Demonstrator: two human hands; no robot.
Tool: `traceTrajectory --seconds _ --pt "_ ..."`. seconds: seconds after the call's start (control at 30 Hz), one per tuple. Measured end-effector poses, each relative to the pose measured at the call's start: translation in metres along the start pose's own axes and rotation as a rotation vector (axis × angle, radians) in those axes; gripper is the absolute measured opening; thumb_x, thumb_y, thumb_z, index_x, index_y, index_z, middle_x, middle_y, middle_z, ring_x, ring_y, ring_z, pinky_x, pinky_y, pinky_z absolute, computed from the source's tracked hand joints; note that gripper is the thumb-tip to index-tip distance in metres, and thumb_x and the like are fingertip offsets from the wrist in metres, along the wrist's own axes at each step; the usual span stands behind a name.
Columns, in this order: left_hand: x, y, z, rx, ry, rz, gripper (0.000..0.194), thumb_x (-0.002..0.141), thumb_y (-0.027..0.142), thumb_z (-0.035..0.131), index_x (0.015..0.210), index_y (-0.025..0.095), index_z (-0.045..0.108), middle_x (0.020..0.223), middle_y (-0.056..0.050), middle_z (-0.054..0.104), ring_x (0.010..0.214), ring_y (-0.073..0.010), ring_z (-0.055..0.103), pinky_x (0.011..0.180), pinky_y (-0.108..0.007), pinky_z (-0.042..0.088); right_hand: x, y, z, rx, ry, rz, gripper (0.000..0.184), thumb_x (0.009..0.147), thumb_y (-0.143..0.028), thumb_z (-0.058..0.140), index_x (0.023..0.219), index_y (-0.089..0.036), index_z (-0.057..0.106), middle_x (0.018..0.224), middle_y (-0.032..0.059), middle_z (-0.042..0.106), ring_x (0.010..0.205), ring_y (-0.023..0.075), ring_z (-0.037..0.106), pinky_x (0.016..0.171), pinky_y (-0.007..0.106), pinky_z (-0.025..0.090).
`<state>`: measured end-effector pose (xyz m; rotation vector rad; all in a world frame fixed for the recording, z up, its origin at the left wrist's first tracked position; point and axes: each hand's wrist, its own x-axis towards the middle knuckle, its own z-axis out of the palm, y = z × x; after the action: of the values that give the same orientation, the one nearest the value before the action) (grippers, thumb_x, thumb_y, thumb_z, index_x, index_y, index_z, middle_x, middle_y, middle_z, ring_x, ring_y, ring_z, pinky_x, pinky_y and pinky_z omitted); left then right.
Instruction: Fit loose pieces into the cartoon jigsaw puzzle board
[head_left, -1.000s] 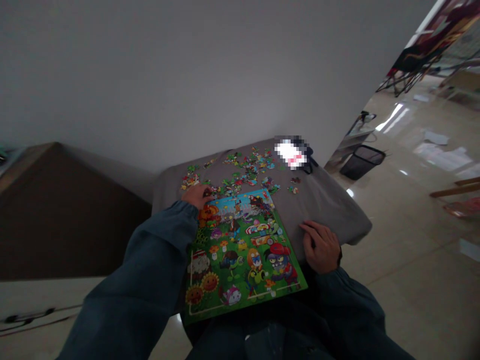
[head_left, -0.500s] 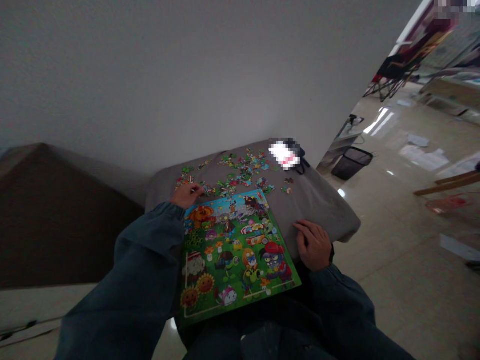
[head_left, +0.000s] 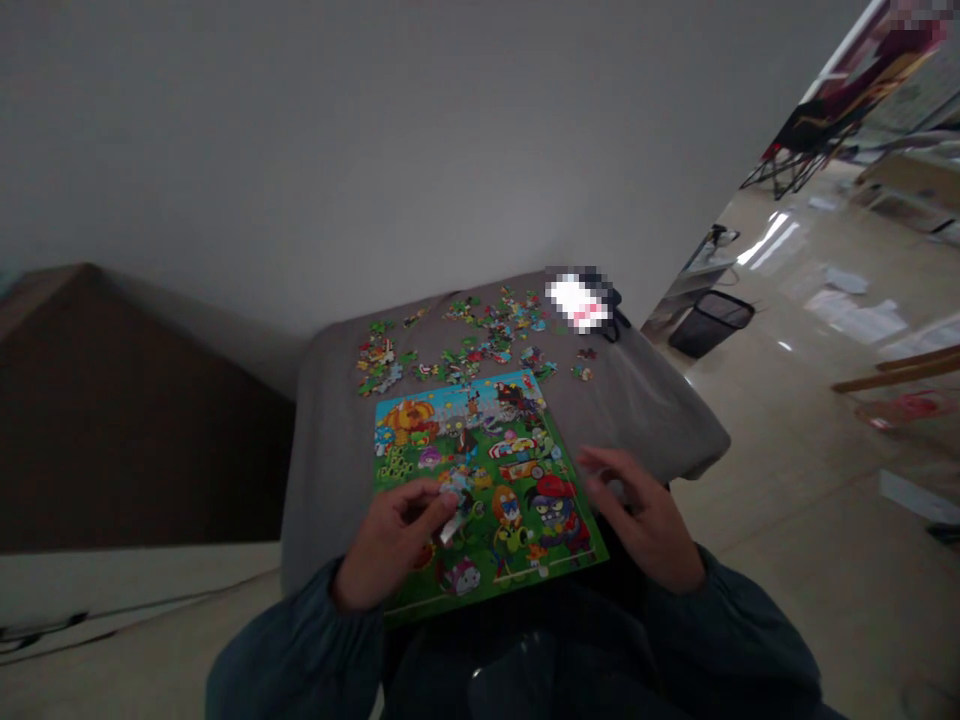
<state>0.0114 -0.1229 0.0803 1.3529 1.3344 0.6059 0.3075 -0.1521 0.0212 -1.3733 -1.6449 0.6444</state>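
A colourful jigsaw board [head_left: 499, 450], printed with cartoon plants and figures on green, rests in front of me at the near side of a grey cloth-covered surface [head_left: 637, 420]. Over its lower left part, my left hand [head_left: 394, 540] pinches a puzzle piece [head_left: 453, 512] between thumb and fingers; blur hides its exact shape. Beside the board's right edge hovers my right hand [head_left: 649, 525], fingers apart and nothing visible in them. Loose puzzle pieces [head_left: 491, 345] lie scattered beyond the board's top edge, with a small cluster [head_left: 377, 360] at the left.
A blurred-out white item [head_left: 579, 302] with something dark beside it lies at the back right of the surface. Behind rises a grey wall [head_left: 420, 150]. A dark brown block-like piece [head_left: 142, 420] stands left. On the floor at right are a black mesh bin [head_left: 709, 322] and papers.
My left hand has come from the loose pieces at the back left down over the board, now with a piece. My right hand has lifted and turned inward beside the board's edge.
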Motion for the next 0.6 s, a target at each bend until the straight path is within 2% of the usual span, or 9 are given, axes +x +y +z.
traceTrajectory --seconds 0.1,0.17,0.23,0.4,0.6 --pt "-0.004 -0.004 0.025 -0.068 -0.011 -0.056 0.051 0.071 0.073 0.064 0.065 0.022 0.061 0.055 -0.001 0.062 0.050 -0.0156 0.057 0.048 -0.026 0.045 -0.005 -0.044 0.017 0.182 -0.253 -0.096 0.043 0.098 -0.028 0.055 0.141 -0.026 0.052 0.119 0.0062 0.070 0.101 0.0165 0.068 0.091 0.031 0.056" --pt "-0.007 -0.007 0.036 -0.102 -0.033 -0.096 0.052 0.070 0.074 0.064 0.067 0.022 0.062 0.055 -0.001 0.062 0.049 -0.0155 0.056 0.046 -0.026 0.044 -0.007 -0.059 0.031 0.233 -0.317 -0.139 0.041 0.098 -0.027 0.055 0.139 -0.025 0.056 0.124 0.0067 0.069 0.111 0.0178 0.066 0.098 0.034 0.054" --pt "-0.010 -0.010 0.042 -0.141 -0.066 -0.119 0.052 0.070 0.074 0.065 0.071 0.022 0.064 0.054 -0.001 0.061 0.049 -0.0149 0.055 0.047 -0.026 0.044 -0.009 -0.063 0.042 0.258 -0.316 -0.145 0.036 0.098 -0.025 0.055 0.133 -0.024 0.063 0.123 0.0073 0.070 0.115 0.0186 0.065 0.100 0.034 0.054" --pt "-0.014 -0.018 0.047 -0.242 -0.124 -0.157 0.051 0.068 0.071 0.070 0.076 0.022 0.065 0.054 0.002 0.058 0.048 -0.0134 0.055 0.048 -0.025 0.045 -0.013 -0.056 0.054 0.277 -0.242 -0.105 0.027 0.094 -0.021 0.060 0.118 -0.021 0.071 0.111 0.0074 0.073 0.103 0.0176 0.069 0.093 0.032 0.056" --pt "-0.018 -0.025 0.047 -0.313 -0.138 -0.103 0.045 0.077 0.058 0.072 0.098 0.018 0.066 0.072 -0.001 0.066 0.062 -0.0133 0.061 0.056 -0.024 0.048 -0.013 -0.052 0.057 0.347 -0.175 -0.063 0.021 0.090 -0.019 0.066 0.110 -0.021 0.073 0.096 0.0052 0.073 0.085 0.0153 0.070 0.079 0.027 0.056"
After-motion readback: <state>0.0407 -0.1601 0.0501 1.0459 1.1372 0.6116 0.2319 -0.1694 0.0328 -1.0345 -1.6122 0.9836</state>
